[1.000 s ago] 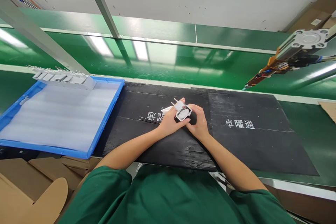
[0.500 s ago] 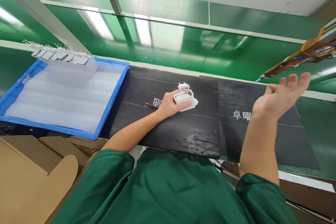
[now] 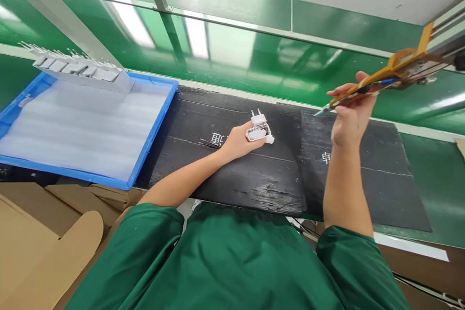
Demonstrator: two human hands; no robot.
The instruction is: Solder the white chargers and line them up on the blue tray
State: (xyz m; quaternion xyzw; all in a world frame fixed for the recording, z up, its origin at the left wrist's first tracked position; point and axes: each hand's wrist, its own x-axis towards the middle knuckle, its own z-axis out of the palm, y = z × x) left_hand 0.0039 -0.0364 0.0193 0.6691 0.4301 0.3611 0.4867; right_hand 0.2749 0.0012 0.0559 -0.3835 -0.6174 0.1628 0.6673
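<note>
In my left hand [image 3: 238, 142], fingers closed round it, is a white plug adapter housing [image 3: 257, 132] whose case is open. Its two-pin plug part [image 3: 258, 118] tilts up at the back, and thin wires, one of them red, show inside. My right hand [image 3: 350, 118] is wrapped round an orange tool [image 3: 358, 93] with a pale blue tapered nozzle that looks like a glue dispenser. The nozzle points down and left over the black mat, apart from the housing. Beside my left wrist lie thin dark wires leading to the housing.
On the left, a blue tray [image 3: 150, 136] lined with white foam holds a white rack [image 3: 82, 73] with several plugs, pins up. Cardboard boxes [image 3: 39, 247] stand below it. A black mat [image 3: 232, 179] covers the bench; a metal bracket [image 3: 448, 48] carries the tool at right.
My right hand has moved left, from open in the air to gripping the orange tool, which has come left with it. The plug part in my left hand shows its pins more upright.
</note>
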